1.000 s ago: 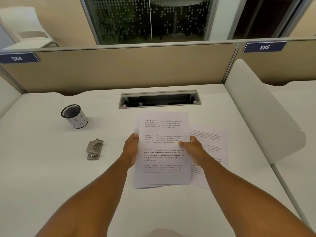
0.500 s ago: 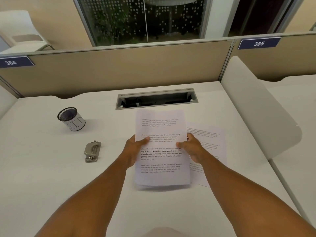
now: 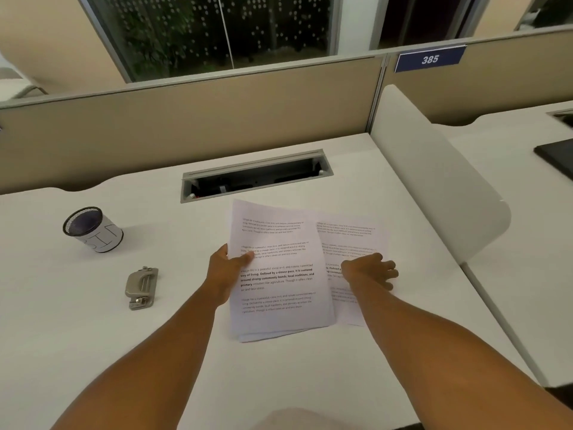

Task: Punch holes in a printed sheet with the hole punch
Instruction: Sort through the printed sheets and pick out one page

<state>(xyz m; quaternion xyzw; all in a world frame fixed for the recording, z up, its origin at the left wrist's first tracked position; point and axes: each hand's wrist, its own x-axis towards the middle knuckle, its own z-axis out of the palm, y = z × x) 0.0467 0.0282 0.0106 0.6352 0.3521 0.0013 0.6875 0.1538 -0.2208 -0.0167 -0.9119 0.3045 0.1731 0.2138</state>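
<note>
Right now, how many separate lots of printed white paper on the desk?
2. A printed white paper stack gripped at its left edge by the left hand; a printed white sheet flat beside it under the right hand. More may lie underneath.

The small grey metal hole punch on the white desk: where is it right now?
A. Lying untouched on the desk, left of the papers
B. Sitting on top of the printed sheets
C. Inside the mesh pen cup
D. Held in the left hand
A: the small grey metal hole punch lies alone on the white desk, apart from the left hand, which grips the stack of printed sheets.
</note>
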